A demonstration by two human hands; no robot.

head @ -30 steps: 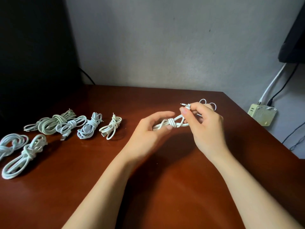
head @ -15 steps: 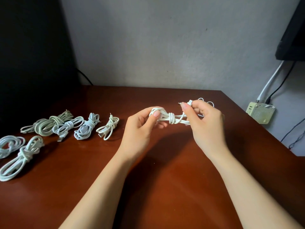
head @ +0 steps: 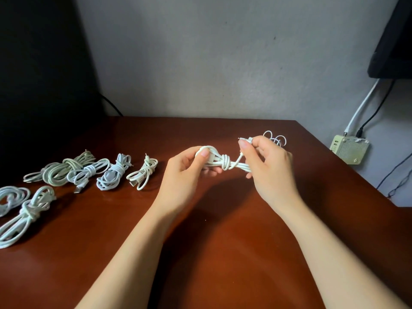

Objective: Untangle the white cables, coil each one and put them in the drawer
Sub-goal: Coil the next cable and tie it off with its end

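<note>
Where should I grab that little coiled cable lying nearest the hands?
Probably pinch the little coiled cable at its wrapped waist, coming straight down from above. It lies flat on the table, and the wraps bind all the strands together there. The loose loops at its near end would likely slip apart.

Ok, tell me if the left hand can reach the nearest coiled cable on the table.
Probably, once it lets go: the left hand grips the held cable; nothing lies between it and the nearest coil.
</note>
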